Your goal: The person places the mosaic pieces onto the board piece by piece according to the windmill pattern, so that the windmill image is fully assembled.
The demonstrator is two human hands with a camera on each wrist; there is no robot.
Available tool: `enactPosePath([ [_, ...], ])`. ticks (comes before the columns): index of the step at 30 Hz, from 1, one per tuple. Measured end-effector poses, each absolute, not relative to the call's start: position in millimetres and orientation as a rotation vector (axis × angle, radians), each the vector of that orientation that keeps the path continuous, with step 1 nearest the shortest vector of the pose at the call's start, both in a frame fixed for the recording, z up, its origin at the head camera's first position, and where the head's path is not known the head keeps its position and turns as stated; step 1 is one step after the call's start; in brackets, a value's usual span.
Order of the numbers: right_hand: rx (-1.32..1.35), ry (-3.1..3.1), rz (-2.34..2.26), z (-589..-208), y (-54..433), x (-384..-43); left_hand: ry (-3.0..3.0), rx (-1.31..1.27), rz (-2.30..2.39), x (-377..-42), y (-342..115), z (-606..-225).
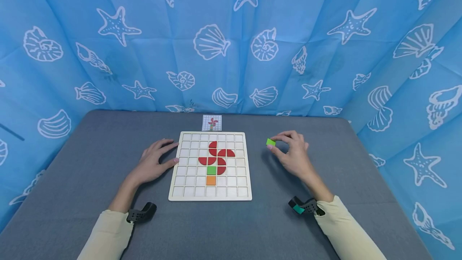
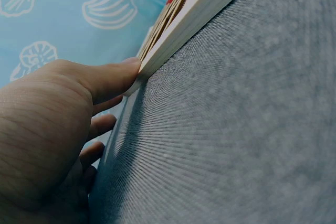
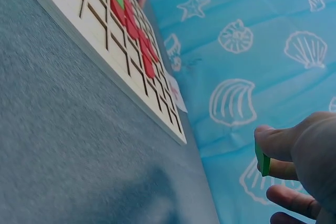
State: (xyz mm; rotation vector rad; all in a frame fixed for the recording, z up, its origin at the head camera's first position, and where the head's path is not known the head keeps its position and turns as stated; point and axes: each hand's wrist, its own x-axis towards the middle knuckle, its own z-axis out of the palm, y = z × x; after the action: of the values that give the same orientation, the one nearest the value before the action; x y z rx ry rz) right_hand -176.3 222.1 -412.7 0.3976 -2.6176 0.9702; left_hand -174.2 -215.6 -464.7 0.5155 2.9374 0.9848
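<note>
A square wooden grid board lies on the table. Several red quarter-round tiles form a pinwheel in its cells. Below them sit a green square tile and, one cell lower, an orange square tile. My left hand touches the board's left edge with thumb and fingertips, its thumb on the wooden side. To the right of the board, above the table, my right hand pinches a bright green tile between thumb and fingers. In the right wrist view this green tile appears edge-on.
A small printed pattern card with a red pinwheel lies just behind the board. The grey cloth-covered table meets a blue curtain with white shells and starfish. Black bands are on both wrists.
</note>
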Motion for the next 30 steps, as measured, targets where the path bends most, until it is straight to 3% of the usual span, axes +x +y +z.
enactPosePath([
  [30,0.624,-2.654,0.967,-423,175,-152,2.924,0.517,1.003,-174,-216,-464],
])
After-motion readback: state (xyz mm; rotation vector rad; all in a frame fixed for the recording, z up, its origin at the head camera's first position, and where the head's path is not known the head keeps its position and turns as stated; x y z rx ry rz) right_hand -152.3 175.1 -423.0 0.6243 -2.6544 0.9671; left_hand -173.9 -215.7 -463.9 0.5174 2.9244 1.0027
